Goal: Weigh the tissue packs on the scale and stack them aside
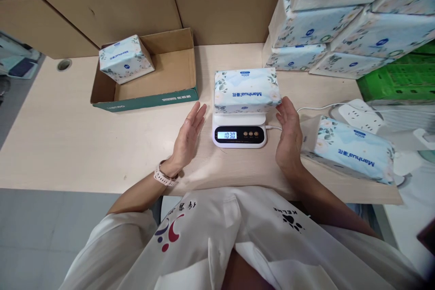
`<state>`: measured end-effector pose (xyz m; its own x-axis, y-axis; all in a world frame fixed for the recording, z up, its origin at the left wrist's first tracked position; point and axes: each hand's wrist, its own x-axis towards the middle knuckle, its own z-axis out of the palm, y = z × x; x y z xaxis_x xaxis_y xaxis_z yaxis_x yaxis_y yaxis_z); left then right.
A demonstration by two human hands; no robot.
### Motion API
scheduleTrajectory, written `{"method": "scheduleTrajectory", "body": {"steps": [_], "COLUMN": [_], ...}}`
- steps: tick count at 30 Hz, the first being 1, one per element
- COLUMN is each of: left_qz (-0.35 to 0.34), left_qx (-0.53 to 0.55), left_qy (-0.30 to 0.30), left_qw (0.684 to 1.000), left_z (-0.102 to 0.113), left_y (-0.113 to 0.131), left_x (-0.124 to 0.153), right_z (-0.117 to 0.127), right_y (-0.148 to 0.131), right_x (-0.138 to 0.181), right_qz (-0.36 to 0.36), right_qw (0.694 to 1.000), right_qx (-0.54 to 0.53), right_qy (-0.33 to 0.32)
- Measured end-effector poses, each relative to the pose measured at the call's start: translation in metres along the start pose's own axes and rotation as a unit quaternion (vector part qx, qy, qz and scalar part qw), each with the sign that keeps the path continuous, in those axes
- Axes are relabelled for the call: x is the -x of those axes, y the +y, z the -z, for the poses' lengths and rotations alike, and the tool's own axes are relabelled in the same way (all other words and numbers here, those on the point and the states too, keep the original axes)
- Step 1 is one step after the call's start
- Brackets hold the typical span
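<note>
A floral tissue pack [246,89] lies on a small white scale [239,133] whose display reads 103.0. My left hand [188,138] is held flat and open just left of the scale, palm toward it, touching nothing. My right hand [289,138] stands open on the scale's right side, its fingertips at the pack's right end. Another tissue pack [350,152] lies on the table right beside my right hand.
An open cardboard box [173,79] at the back left holds one tissue pack [125,59]. A stack of tissue packs [340,13] rises at the back right over a green crate [401,81]. A white power strip [360,115] lies near the right edge.
</note>
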<state>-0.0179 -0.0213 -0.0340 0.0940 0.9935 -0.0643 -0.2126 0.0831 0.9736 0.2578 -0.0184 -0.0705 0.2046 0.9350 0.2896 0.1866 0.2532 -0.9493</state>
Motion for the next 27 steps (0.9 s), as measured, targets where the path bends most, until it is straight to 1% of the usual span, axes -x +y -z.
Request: {"method": "scheduleTrajectory", "body": {"steps": [12,27], "left_qz": [-0.002,-0.001], "left_qx": [0.009,0.000], "left_qy": [-0.016,-0.038], "left_qw": [1.000,0.999], "left_z": [0.0003,-0.0004], "left_y": [-0.0021,-0.0033], "left_x": [0.0000,-0.0004], "right_z": [-0.0002,-0.0007], "right_y": [-0.0015,-0.0070], "right_x": [-0.0004,0.0001], "right_qz": [-0.013,-0.011], "right_qw": [1.000,0.999], "right_qx": [0.018,0.042], "right_qy": [-0.005,-0.010]}}
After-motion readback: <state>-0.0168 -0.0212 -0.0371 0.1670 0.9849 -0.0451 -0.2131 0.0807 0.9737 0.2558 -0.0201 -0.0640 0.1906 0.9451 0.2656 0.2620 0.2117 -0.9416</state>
